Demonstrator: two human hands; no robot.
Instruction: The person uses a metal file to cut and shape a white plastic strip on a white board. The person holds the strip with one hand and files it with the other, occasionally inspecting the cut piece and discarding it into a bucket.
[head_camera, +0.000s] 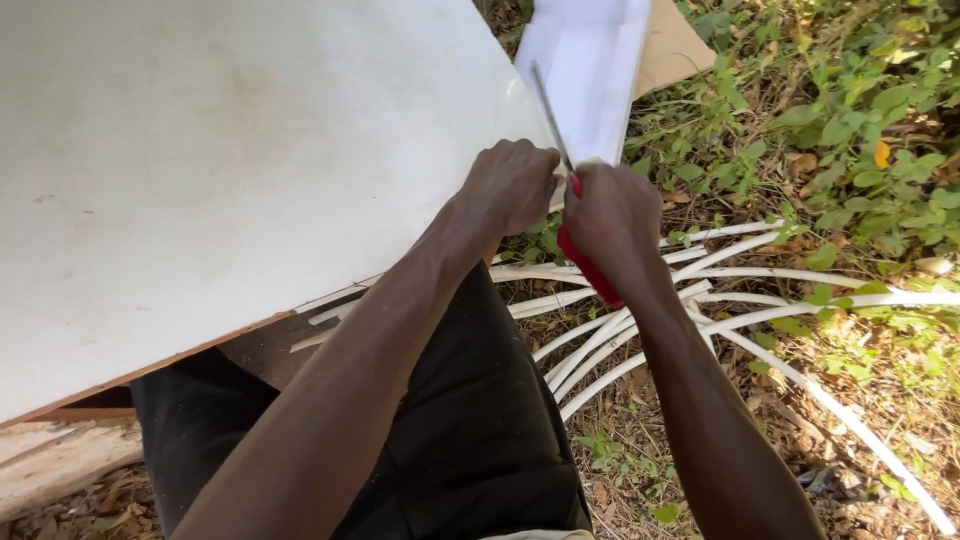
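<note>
Looking down from my head, my right hand (612, 215) has its grip wrapped tight around the red plastic handle of a long metal-bladed tool (585, 265), whose thin grey blade runs up and away over the white rectangular plastic piece (590, 70) lying at the corner of the large white board surface (220, 170). My left hand (515, 185) is curled closed just beside it at the board's edge, its grip pressing on something I cannot make out. I judge the blade could skid off the slick white piece toward my left knuckles, since both hands sit so close together. Both forearms reach forward from my body and meet over the corner, wrists bent inward. Long white flexible strips (700, 310) lie on the weedy ground (860, 120) below.
</note>
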